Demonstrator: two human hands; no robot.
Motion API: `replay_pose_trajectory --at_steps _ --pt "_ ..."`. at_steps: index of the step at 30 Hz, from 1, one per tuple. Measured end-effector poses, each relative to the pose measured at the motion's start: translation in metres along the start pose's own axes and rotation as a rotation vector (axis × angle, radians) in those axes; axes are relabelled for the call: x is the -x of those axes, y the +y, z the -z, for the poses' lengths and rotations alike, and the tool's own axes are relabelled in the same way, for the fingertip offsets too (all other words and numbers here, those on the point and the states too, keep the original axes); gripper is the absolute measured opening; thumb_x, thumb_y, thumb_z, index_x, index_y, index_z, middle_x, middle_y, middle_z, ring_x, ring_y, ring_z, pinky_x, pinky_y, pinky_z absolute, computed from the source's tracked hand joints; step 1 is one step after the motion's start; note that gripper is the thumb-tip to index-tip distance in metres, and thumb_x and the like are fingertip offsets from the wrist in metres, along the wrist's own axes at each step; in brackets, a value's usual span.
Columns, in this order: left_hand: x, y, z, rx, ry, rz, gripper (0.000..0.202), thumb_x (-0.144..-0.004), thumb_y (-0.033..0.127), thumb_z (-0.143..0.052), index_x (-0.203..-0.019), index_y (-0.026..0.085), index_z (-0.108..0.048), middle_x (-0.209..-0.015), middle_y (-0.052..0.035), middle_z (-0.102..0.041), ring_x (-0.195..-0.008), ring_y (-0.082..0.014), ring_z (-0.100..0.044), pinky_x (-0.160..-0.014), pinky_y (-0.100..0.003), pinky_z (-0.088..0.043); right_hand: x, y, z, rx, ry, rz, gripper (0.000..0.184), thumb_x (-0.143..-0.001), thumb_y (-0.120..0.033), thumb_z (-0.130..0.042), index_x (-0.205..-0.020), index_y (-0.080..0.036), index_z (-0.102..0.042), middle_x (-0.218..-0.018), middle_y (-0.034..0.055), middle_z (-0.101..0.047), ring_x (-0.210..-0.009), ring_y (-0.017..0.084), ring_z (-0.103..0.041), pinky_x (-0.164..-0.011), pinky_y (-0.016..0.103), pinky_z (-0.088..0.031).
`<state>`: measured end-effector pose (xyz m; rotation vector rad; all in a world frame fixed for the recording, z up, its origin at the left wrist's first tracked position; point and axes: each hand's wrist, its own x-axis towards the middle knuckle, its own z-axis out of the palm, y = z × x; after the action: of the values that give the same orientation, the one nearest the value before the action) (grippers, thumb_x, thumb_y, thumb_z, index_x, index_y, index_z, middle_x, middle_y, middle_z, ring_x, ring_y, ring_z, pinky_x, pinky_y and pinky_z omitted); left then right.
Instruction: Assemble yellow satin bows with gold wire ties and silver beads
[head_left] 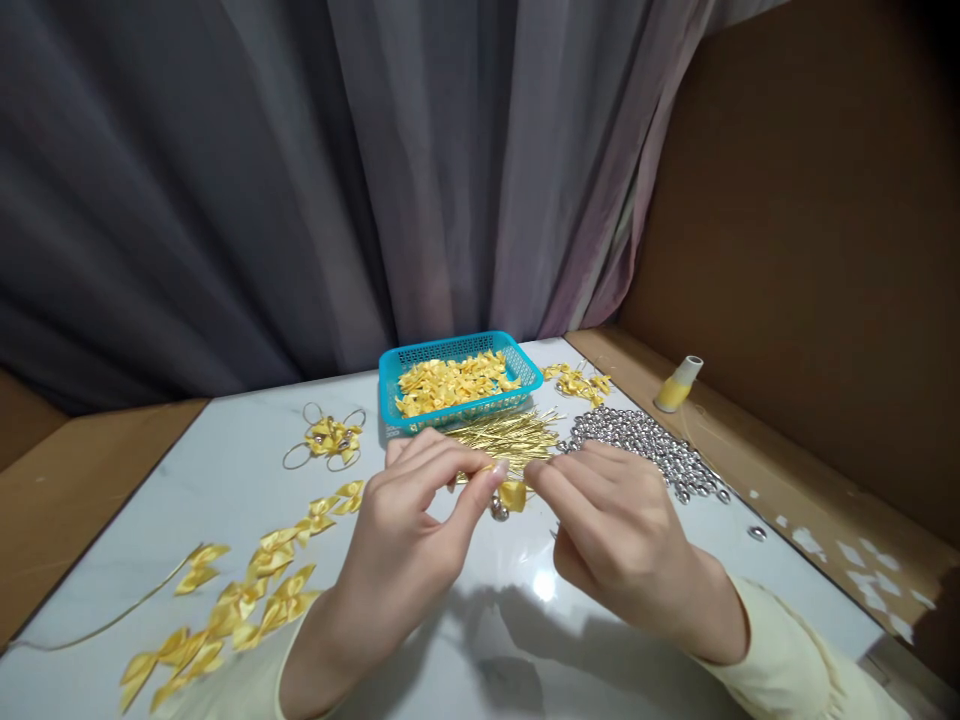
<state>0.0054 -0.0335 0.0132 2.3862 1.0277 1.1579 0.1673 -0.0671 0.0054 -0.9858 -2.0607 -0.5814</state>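
Observation:
My left hand (416, 520) and my right hand (615, 520) meet over the middle of the white table (487, 640). Both pinch at a small yellow ribbon bow (513, 494) with a silver bell (499, 511) hanging just under it. The left fingertips close on something thin and gold above the bow. The right fingers curl in beside the bow. A heap of gold pins (510, 436) lies right behind the hands.
A blue basket (391, 380) of yellow bows stands at the back. Silver bells (645, 445) are piled to the right, a yellow thread spool (677, 385) beyond them. Strung bows (247, 590) trail along the left, finished pieces (330, 438) farther back. A grey curtain hangs behind.

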Motion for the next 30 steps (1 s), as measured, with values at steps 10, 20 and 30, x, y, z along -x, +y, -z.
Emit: replay_pose_trajectory --at_steps 10,20,30 --pt "0.001 0.003 0.000 -0.049 -0.034 -0.033 0.015 -0.080 0.013 -0.056 -0.066 0.018 -0.056 -0.062 0.0049 -0.059 -0.062 -0.0121 -0.049 -0.067 -0.031 -0.031 0.000 0.002 0.002 -0.068 -0.026 0.047 0.031 -0.074 0.002 -0.034 -0.057 -0.012 -0.056 -0.048 0.0018 -0.043 -0.046 0.013 -0.028 -0.046 0.028 -0.024" --pt "-0.012 0.001 0.015 0.092 -0.278 0.165 0.015 -0.084 0.034 -0.053 -0.075 0.024 -0.059 -0.077 0.0067 -0.062 -0.077 -0.0121 -0.055 -0.064 -0.022 -0.038 0.003 0.014 0.004 -0.254 -0.047 -0.030 0.026 -0.064 0.004 -0.033 -0.065 -0.015 -0.052 -0.051 -0.0006 -0.042 -0.046 0.011 -0.027 -0.047 0.024 -0.023" --pt "-0.013 0.000 0.017 0.145 -0.387 0.222 0.026 -0.086 0.039 -0.048 -0.070 0.020 -0.057 -0.071 0.0040 -0.059 -0.070 -0.0111 -0.055 -0.055 -0.019 -0.039 0.005 0.016 0.004 -0.287 -0.094 -0.051 0.027 -0.062 0.004 -0.034 -0.068 -0.014 -0.053 -0.053 0.0001 -0.046 -0.048 0.011 -0.031 -0.048 0.024 -0.025"
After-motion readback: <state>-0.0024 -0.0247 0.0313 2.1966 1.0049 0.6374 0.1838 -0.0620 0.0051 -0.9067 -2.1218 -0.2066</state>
